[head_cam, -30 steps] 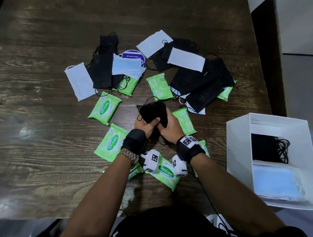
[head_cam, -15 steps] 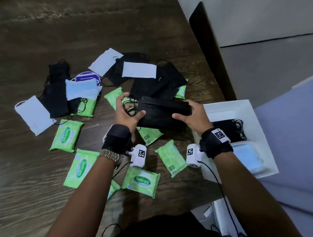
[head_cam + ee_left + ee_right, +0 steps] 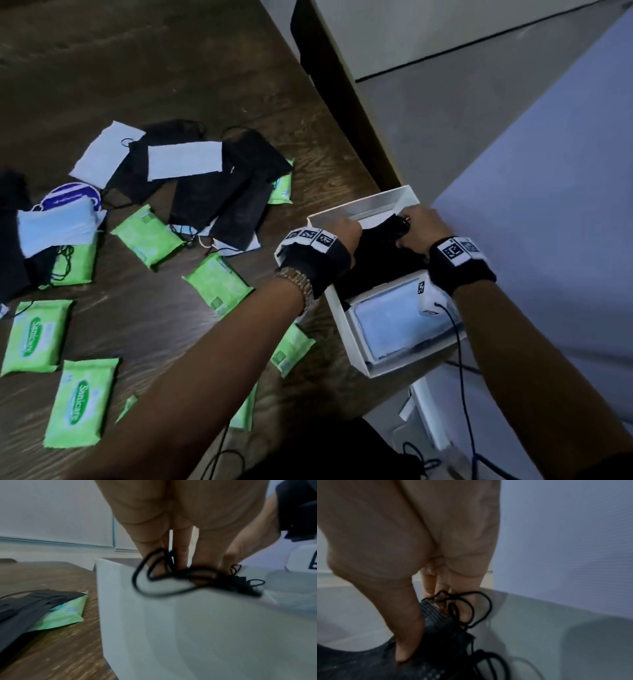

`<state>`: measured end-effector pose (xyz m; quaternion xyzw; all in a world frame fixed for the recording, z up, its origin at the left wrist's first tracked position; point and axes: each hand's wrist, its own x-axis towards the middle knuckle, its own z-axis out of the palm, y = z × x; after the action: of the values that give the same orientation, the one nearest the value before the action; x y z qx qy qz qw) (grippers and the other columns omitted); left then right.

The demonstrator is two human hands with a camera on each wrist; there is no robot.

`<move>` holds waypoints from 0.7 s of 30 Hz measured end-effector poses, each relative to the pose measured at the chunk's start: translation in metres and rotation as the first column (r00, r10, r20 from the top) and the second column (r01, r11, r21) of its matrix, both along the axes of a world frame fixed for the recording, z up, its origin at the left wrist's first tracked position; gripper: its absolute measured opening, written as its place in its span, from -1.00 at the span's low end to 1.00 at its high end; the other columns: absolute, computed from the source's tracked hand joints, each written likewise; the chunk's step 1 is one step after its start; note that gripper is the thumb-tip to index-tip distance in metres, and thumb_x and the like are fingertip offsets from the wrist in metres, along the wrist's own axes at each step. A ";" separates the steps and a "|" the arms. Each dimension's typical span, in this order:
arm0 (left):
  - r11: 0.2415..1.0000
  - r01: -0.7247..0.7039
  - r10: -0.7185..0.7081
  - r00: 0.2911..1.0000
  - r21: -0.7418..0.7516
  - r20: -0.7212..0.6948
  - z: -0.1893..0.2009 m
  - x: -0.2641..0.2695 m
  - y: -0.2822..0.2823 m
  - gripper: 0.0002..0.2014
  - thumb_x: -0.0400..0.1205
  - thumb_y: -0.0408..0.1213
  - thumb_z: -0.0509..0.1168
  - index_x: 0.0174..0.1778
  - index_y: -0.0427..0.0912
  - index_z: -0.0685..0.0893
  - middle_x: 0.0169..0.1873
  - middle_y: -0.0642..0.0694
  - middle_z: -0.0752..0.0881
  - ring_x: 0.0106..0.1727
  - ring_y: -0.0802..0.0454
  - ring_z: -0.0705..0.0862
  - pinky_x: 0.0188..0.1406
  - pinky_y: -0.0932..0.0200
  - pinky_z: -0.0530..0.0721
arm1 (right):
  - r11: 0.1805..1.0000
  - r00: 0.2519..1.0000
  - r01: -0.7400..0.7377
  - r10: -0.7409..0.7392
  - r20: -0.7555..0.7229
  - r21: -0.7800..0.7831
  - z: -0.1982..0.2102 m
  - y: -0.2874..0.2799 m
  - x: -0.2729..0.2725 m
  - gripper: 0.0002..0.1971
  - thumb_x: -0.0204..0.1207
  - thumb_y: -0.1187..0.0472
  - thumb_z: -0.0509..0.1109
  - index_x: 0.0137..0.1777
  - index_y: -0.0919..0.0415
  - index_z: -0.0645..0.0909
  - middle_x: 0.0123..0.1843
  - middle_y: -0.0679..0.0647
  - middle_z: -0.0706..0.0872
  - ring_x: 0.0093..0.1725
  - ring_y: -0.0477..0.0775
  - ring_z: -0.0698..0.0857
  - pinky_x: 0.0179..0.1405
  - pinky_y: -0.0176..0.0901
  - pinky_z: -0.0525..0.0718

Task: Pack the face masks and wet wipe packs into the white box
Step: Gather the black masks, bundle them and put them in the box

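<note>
The white box (image 3: 363,205) stands at the table's right edge. Both my hands reach into its far half and hold a stack of black face masks (image 3: 376,260) by its ends. My left hand (image 3: 346,228) grips the left end, with the ear loops (image 3: 154,577) hanging over the box wall (image 3: 171,628). My right hand (image 3: 411,229) pinches the right end between thumb and fingers, the thumb pressing on the black masks (image 3: 436,649). Light blue masks (image 3: 394,318) lie in the near half of the box.
Several green wet wipe packs (image 3: 149,236) lie scattered on the wooden table (image 3: 171,68). A pile of black masks (image 3: 219,198) and white masks (image 3: 185,164) lies behind them. A round blue-and-white item (image 3: 70,197) sits at the left. The table edge runs just right of the box.
Both hands carried the black masks from above the table's middle to the right and lowered them into the white box. My head turned right as well.
</note>
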<state>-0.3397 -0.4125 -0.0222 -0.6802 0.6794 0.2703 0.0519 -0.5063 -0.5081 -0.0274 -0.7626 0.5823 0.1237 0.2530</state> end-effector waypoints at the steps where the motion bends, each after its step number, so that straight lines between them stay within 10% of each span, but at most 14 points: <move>1: 0.999 0.016 -0.017 1.000 0.040 0.014 0.000 -0.005 -0.004 -0.75 0.29 -0.21 0.43 -0.13 -0.06 0.65 -0.17 -0.12 0.70 -0.05 -0.21 0.74 -0.06 -0.04 0.75 | 1.000 0.999 -0.019 0.020 -0.044 0.006 -0.005 -0.002 -0.001 -0.52 0.25 0.35 0.67 0.20 0.27 0.69 0.19 0.26 0.73 0.19 0.30 0.70 0.14 -0.08 0.66; 13: 0.957 0.024 -0.079 0.981 0.290 0.179 -0.018 -0.027 -0.006 -0.67 0.34 0.00 0.37 -0.08 -0.11 0.62 -0.22 -0.18 0.67 -0.29 -0.34 0.69 -0.22 -0.29 0.70 | 0.979 0.952 -0.205 0.202 -0.229 0.013 -0.038 0.016 0.005 -0.76 0.49 0.43 0.45 0.15 0.45 0.67 0.15 0.39 0.74 0.11 0.37 0.76 0.07 0.08 0.69; 17: 0.978 0.003 -0.022 0.996 0.208 0.090 -0.006 -0.025 -0.010 -0.72 0.33 -0.03 0.45 -0.19 -0.12 0.67 -0.43 -0.04 0.57 -0.40 -0.11 0.64 -0.23 -0.02 0.73 | 0.986 0.961 -0.167 0.157 -0.227 -0.027 -0.018 0.020 0.008 -0.66 0.41 0.32 0.56 0.15 0.35 0.62 0.13 0.36 0.71 0.09 0.39 0.74 0.07 0.07 0.70; 21: 0.990 -0.089 0.091 0.996 0.105 -0.013 0.008 -0.001 -0.010 -0.72 0.42 0.02 0.47 -0.11 -0.08 0.69 -0.06 -0.12 0.72 -0.10 -0.17 0.71 -0.12 0.05 0.70 | 0.988 0.975 -0.140 0.127 -0.181 -0.062 0.024 0.019 0.021 -0.48 0.33 0.12 0.67 0.21 0.30 0.59 0.16 0.32 0.70 0.16 0.33 0.70 0.06 -0.02 0.64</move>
<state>-0.3411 -0.4230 -0.0142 -0.7042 0.6333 0.3135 0.0694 -0.4852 -0.4892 -0.0034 -0.7949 0.5541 0.1859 0.1628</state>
